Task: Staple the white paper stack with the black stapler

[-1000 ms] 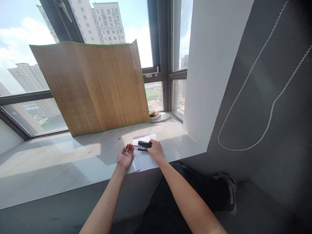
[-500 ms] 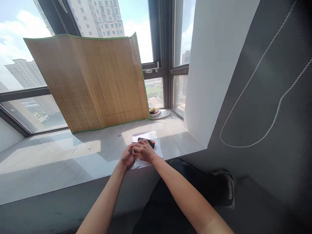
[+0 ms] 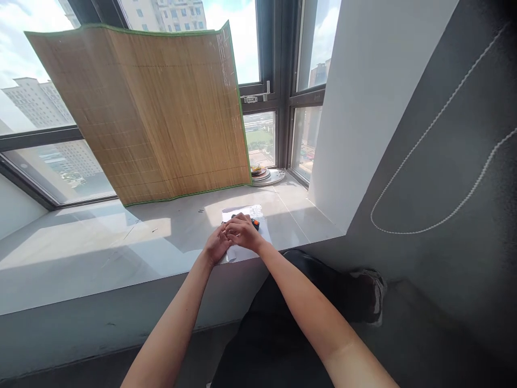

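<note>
My left hand (image 3: 217, 246) and my right hand (image 3: 244, 235) meet above white paper (image 3: 264, 233) at the sill's front edge. Both have bent fingers pressed together at the tips. Whatever is between them is too small and covered to make out. Just beyond my right hand lies a black object with an orange part (image 3: 255, 222), mostly hidden by that hand. Dark printing or marks show on the far right corner of the paper, and its near edge curls up by my left hand.
A bamboo mat (image 3: 173, 118) with green edging leans against the window. Stacked plates (image 3: 269, 177) stand in the corner of the tiled sill (image 3: 161, 253). Small dark bits (image 3: 201, 210) lie left of the paper. A beaded cord (image 3: 398, 232) hangs at right.
The view has shifted, so the mat and sill sit higher in it. My right hand now covers more of the black object. Both hands stay together over the paper.
</note>
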`<state>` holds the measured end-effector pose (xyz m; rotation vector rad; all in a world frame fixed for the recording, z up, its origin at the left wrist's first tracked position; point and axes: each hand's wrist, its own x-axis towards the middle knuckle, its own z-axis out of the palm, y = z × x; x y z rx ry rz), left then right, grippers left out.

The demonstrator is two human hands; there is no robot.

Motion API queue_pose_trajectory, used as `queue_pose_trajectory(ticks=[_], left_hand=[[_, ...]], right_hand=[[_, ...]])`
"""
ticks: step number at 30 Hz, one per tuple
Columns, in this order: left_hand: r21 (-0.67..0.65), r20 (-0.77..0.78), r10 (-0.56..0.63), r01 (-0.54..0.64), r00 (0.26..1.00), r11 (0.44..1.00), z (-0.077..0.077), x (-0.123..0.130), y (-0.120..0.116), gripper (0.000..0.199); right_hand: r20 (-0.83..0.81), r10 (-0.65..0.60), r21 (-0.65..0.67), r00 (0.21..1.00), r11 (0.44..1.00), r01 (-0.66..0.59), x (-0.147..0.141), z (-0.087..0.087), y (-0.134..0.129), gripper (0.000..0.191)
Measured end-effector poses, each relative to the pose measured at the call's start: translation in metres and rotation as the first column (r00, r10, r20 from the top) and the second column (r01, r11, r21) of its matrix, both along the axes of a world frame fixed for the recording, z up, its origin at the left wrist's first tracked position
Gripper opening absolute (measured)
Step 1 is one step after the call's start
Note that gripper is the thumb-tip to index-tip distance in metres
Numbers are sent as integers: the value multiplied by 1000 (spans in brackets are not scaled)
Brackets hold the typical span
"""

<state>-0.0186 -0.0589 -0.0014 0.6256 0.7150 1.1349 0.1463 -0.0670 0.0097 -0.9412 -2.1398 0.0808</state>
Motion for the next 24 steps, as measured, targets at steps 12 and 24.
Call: queue_pose_trajectory(ticks=[12, 24], left_hand=[[6, -37, -59, 60, 998, 998, 1, -2, 0, 10], [680, -632, 669, -134, 390, 721, 21, -53, 94, 21]], right_hand=[[105, -825, -521, 556, 430, 737, 122, -13, 53, 27], [287, -743, -354, 605, 505, 787, 106, -27, 99, 44]])
